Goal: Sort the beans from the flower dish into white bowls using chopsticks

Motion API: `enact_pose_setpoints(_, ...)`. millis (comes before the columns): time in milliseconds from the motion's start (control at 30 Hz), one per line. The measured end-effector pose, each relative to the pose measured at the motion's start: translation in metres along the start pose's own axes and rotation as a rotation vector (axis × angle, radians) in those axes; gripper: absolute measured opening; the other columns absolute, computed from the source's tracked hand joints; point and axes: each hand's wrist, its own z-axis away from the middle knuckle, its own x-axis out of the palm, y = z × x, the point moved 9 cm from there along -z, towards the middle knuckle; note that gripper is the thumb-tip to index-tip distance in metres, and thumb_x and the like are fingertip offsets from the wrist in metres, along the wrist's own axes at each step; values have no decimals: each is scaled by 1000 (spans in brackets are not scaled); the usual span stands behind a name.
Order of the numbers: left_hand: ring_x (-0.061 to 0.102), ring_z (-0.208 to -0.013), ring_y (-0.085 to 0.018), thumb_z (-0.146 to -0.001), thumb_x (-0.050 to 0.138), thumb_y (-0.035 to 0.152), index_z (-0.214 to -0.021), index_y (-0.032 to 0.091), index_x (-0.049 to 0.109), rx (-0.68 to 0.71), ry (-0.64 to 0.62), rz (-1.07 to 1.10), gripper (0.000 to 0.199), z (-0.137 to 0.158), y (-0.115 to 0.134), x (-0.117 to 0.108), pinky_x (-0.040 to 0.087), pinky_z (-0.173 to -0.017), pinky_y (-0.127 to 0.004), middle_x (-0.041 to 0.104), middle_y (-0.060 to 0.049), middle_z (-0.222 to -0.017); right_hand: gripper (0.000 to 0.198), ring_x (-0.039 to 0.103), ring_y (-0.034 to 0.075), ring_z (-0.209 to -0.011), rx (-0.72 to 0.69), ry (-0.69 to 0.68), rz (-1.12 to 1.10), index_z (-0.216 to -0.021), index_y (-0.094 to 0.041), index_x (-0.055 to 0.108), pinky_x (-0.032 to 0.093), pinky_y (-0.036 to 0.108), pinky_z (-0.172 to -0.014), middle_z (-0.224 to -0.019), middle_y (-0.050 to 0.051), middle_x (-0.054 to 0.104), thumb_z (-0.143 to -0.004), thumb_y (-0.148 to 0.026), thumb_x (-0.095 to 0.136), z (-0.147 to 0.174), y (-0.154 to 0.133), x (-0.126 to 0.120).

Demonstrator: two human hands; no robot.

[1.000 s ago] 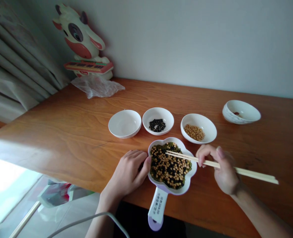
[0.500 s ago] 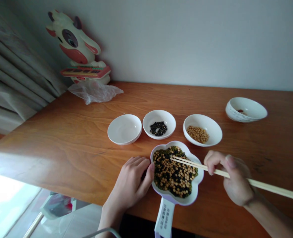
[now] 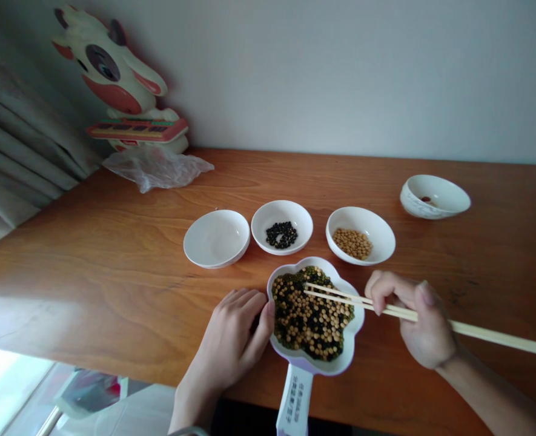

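A white and lilac flower-shaped dish with a handle (image 3: 273,339) holds mixed beans (image 3: 313,318): yellow soybeans, black beans and small green beans. My left hand (image 3: 235,333) is closed at its left side, thumb on the rim, and its other fingertips are hidden. In my right hand (image 3: 415,318) is a pair of chopsticks (image 3: 490,336). Their tips are slightly apart and reach into the beans near the far left of the dish; whether a bean sits between them I cannot tell. Behind the dish stand a bowl of black beans (image 3: 301,233) and a bowl of soybeans (image 3: 383,239).
An empty white bowl (image 3: 215,239) stands at the left of the row. At the back right, another bowl (image 3: 449,197) has a small reddish-brown bit inside. A cow toy keyboard (image 3: 138,130) and a crumpled plastic bag (image 3: 158,171) are at the wooden table's (image 3: 113,260) back left.
The view has turned slightly right, so everything sits further left in it. The chopsticks' tips stay at nearly the same spot in the beans; my left hand remains at the rim.
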Motion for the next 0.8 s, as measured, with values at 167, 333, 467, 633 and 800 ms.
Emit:
enact_pose_setpoints(167,52,-75,-19,-110,41,31,-78,22,42,12,8,-7,34,0,2,0,37,-75,-34,58,-2,-78,66,50,18,-63,20,3,-5,-69,-22,59,38,34,-62,-66,2,55,-109,-60,22,1,6,-2)
enact_pose_setpoints(333,53,-75,-19,-110,41,32,-78,22,44,8,17,-5,34,1,1,-1,38,-74,-33,59,-2,-79,67,50,19,-65,18,30,3,-68,-23,60,38,36,-65,-65,2,54,-110,-58,20,1,7,-6)
enact_pose_setpoints(467,52,-75,-19,-111,39,33,-78,21,46,4,6,-11,36,1,1,0,38,-75,-34,60,-3,-79,67,50,19,-65,19,12,13,-70,-23,59,37,36,-64,-67,3,54,-110,-58,18,1,9,-6)
enact_pose_setpoints(633,52,-76,-19,-112,38,34,-79,21,47,-1,-1,-12,36,1,2,0,38,-76,-34,60,-3,-80,56,52,19,-67,-17,-16,4,-73,-23,60,38,37,-67,-70,2,55,-111,-47,27,4,11,-3)
enact_pose_setpoints(800,53,-75,-18,-111,39,33,-78,21,47,7,11,-21,36,-1,3,-2,40,-76,-34,60,-2,-79,52,53,20,-68,-53,-34,1,-74,-22,59,39,37,-67,-70,3,54,-112,-39,27,5,10,-2)
